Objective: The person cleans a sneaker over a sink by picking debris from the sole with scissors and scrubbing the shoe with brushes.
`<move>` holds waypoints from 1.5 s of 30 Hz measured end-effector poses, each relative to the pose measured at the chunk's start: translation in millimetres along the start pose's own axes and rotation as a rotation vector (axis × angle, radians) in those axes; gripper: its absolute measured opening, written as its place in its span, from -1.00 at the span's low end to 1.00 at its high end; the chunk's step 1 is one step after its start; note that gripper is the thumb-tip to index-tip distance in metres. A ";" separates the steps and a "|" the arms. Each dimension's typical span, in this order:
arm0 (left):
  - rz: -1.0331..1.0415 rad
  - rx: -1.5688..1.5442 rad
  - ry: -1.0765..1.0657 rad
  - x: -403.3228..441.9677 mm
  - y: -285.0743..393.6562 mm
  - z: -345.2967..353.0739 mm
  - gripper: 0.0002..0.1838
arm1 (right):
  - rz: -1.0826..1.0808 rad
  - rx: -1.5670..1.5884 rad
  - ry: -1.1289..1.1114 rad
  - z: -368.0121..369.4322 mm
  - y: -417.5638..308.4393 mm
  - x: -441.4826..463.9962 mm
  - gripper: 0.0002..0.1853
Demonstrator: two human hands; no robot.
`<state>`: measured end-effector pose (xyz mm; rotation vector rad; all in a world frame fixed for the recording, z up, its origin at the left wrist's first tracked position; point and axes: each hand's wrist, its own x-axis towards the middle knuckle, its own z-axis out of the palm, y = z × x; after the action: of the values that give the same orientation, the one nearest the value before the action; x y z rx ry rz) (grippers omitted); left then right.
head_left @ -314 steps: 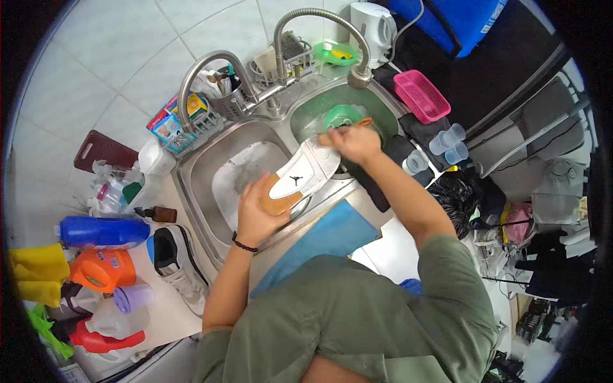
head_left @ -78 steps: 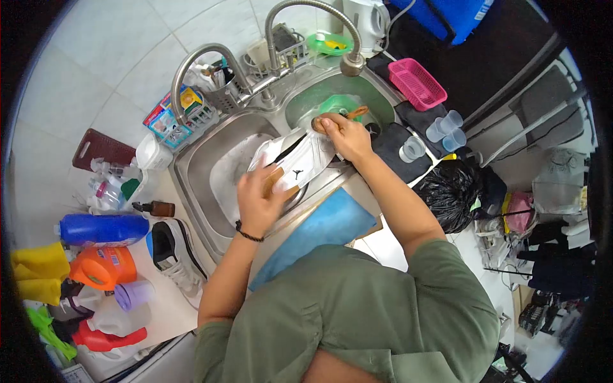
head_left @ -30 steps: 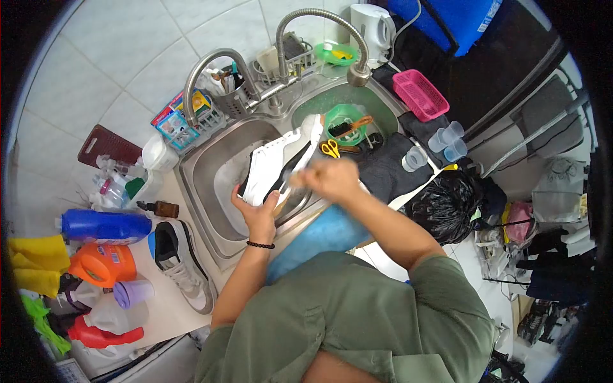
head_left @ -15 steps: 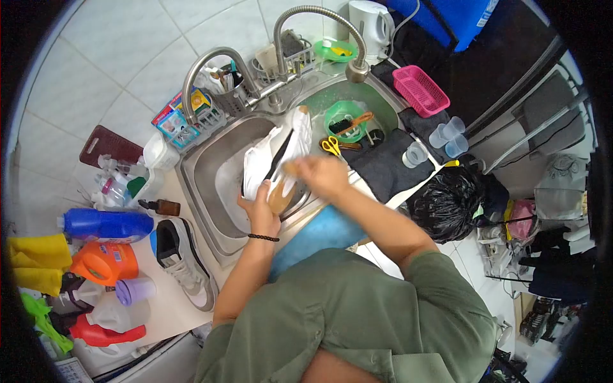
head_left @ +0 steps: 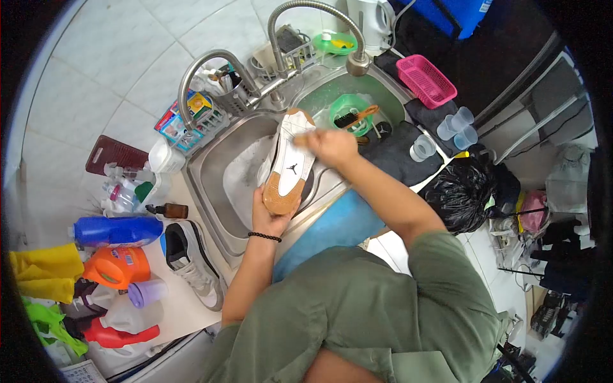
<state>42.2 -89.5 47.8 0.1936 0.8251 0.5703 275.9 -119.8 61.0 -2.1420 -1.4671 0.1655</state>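
Note:
A white sneaker (head_left: 288, 143) is tilted over the left sink basin, its white and tan sole with a dark logo facing up. My left hand (head_left: 273, 214) is closed around the heel end from below. My right hand (head_left: 332, 148), blurred by motion, grips a small tan scrub brush (head_left: 300, 140) against the middle of the sole; most of the brush is hidden by my fingers. Another sneaker (head_left: 191, 265), grey and white, rests on the counter to the left. In the right basin, a dark-bristled wooden brush (head_left: 357, 117) lies across a green bowl (head_left: 341, 105).
Two metal faucets (head_left: 361, 62) arch over the sink (head_left: 207, 210). Bottles, including a blue one (head_left: 118, 230) and an orange one (head_left: 117, 267), crowd the left counter. A pink basket (head_left: 426, 81), plastic cups (head_left: 421, 148) and dark cloths (head_left: 396, 156) lie on the right.
The sneaker has turned so its sole faces up more fully. My right hand has moved right and up with the brush along the sole. The view has shifted slightly.

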 end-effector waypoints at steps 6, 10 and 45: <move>0.231 0.126 -0.019 35.6 10.0 -25.5 -0.50 | -0.025 0.017 -0.211 -3.1 -40.7 -43.6 -0.38; 0.941 0.570 0.144 -4.5 9.9 23.7 -0.07 | 0.348 0.284 0.056 -10.6 23.0 -33.2 -0.35; 0.141 0.204 -0.052 19.4 31.8 2.1 -0.48 | 0.360 1.529 -0.013 -45.2 51.6 -0.8 -0.44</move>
<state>41.4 -52.2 48.8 0.4542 0.8235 0.6101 335.8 -150.4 74.0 -1.0274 -0.4751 1.0277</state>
